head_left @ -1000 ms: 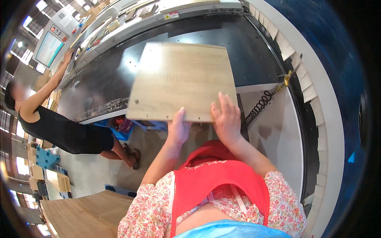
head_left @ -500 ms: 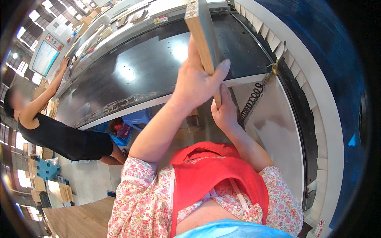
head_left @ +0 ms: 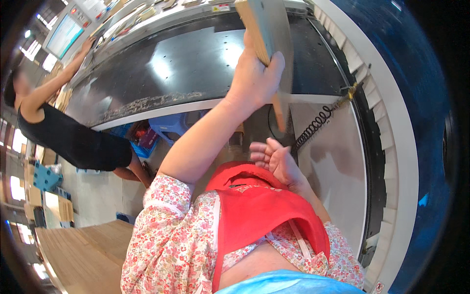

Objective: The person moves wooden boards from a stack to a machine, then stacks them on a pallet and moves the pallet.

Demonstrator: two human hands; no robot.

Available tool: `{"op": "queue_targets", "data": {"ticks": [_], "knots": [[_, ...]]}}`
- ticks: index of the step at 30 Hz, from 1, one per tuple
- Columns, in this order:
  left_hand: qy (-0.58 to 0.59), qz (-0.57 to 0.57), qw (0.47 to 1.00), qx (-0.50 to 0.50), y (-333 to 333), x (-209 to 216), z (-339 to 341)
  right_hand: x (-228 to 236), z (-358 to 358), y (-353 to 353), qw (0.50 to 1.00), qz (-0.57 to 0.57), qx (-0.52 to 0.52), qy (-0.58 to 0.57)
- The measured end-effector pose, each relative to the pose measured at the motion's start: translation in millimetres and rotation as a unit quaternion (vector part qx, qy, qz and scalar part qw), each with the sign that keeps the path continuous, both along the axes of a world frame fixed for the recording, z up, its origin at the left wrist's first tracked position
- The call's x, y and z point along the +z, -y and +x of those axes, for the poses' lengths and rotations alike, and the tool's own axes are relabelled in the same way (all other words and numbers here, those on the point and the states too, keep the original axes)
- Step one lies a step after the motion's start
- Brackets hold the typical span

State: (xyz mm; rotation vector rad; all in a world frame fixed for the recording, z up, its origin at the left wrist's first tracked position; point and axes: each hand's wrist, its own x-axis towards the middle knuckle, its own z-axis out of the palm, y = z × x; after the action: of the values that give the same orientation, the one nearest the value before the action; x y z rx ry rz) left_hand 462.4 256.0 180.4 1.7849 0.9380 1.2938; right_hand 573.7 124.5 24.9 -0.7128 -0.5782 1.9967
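Pale rectangular wooden board (head_left: 259, 36) is up edge-on, tilted, overlapping the right part of the glossy black desk (head_left: 196, 63) in view; can't tell if it touches. My left grip (head_left: 254, 76) pinches its near edge, thumb on the right side. My right grip (head_left: 274, 158) is off the board, near its lower end, fingers loosely curled, gap to thumb. Right of that: black coiled hose (head_left: 316, 126). Blue plastic stool (head_left: 169, 127) under the desk's near edge. Far left: co-worker in black (head_left: 73, 137), arm out toward the light-grey monitor (head_left: 65, 38). Near left: broad brown wooden panel (head_left: 88, 255).
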Motion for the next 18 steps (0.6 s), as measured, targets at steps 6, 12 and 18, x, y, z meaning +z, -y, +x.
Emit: {"op": "queue_targets", "data": {"ticks": [6,12,18], "knots": [[0.346,-0.230,0.909,-0.041,15,-46,-35,21,43,-33,0.879,0.130,-0.435,-0.145],[0.639,-0.464,0.577,-0.206,41,-121,-35,160,32,-30,0.693,0.280,-0.512,0.422],[0.636,-0.533,0.426,-0.361,44,-156,-25,198,5,-57,0.568,0.377,-0.455,0.573]]}}
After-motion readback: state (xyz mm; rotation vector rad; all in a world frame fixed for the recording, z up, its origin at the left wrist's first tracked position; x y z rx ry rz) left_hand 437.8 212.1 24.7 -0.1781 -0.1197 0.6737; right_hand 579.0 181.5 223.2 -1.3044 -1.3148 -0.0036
